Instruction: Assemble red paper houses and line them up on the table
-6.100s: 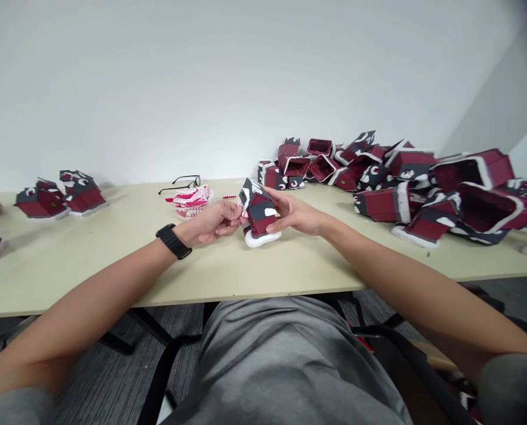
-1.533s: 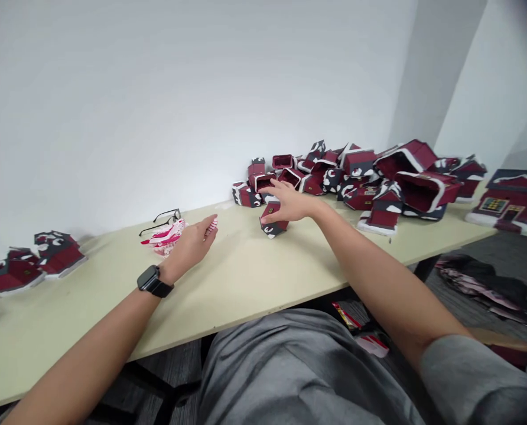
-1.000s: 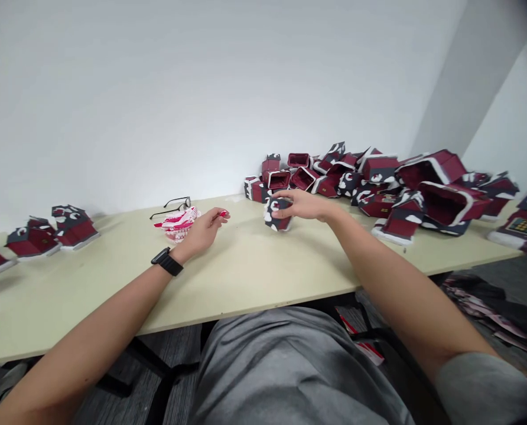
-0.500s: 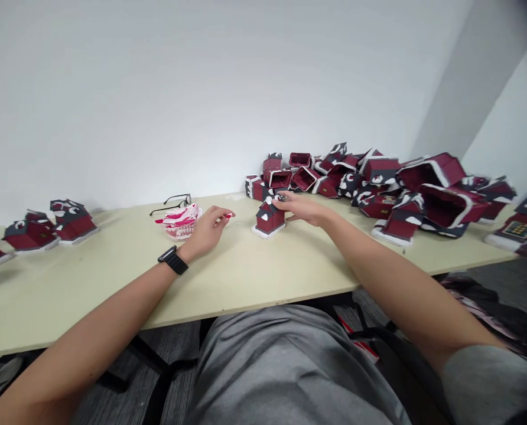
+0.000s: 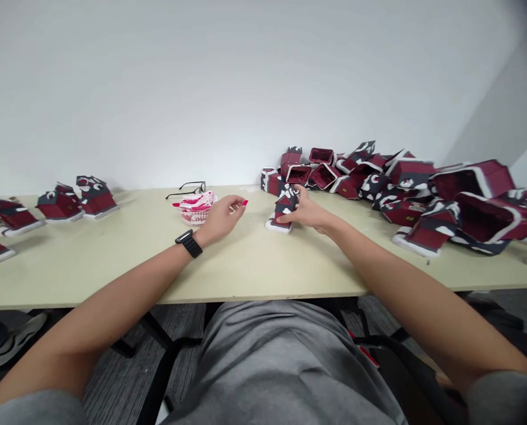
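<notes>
My right hand (image 5: 308,211) is closed round a small model house (image 5: 285,211) with dark red walls, a dark snow-patched roof and a white base. The house stands upright on the table in front of me, my thumb across its front. My left hand (image 5: 223,219), with a black watch at the wrist, is pinching a small red piece (image 5: 244,203) between thumb and fingertips, left of the house. Just behind that hand sits a red-and-white printed bundle (image 5: 197,208), partly hidden by the hand.
Several similar houses lie heaped (image 5: 370,180) at the right, some tipped with hollow undersides showing. More houses (image 5: 97,198) stand upright at the left. Black-framed glasses (image 5: 192,189) rest near the wall, behind the bundle. The pale table (image 5: 246,265) ends close to my lap.
My right hand has gone from touching the house's roof to gripping its body, and the house has turned slightly. The left hand still pinches the red piece. The view has shifted.
</notes>
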`<state>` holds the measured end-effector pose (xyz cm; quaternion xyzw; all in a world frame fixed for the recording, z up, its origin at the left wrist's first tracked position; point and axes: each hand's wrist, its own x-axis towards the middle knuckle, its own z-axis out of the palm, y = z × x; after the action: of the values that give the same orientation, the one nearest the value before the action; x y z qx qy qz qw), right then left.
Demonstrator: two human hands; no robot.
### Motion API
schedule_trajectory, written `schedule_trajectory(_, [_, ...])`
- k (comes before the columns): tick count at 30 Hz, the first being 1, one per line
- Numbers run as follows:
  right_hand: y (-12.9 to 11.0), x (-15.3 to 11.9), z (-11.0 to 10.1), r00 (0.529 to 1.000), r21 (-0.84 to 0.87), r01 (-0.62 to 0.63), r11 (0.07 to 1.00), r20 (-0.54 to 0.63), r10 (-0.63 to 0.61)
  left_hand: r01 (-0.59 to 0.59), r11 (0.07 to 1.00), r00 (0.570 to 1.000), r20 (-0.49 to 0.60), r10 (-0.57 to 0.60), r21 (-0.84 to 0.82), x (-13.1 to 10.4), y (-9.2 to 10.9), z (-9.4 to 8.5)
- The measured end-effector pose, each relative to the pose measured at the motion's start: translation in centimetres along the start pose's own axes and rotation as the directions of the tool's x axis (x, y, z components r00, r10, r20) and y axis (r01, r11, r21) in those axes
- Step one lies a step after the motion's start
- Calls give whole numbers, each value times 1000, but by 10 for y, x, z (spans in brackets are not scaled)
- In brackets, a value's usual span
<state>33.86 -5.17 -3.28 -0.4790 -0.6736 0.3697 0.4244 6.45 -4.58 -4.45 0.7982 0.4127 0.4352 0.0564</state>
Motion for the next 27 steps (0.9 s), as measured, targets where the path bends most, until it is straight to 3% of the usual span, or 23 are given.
schedule_trajectory(3, [-8,-2,-4,978,271,-125,955,195,73,-103,994,994,-39,102,-25,-2,11,0])
schedule_trajectory(5, [-12,-4,-5,945,404,-169,899,327,31,-220,976,973,-72,218,-10,-4,22,-3])
schedule_trajectory(7, [-14,-5,-5,921,480,-185,858,388,-18,-327,945,940,-95,327,16,-6,34,-6])
schedule_trajectory(13, [-14,-11,0,898,513,-192,836,437,-62,-452,889,877,-146,459,75,-10,50,-11])
schedule_trajectory(20, [-12,-12,4,881,517,-226,826,471,-53,-446,889,876,-153,457,98,-13,47,-8])
schedule_trajectory(27, [-11,-14,7,863,525,-308,794,505,1,-500,856,835,-188,516,130,-16,49,-8])
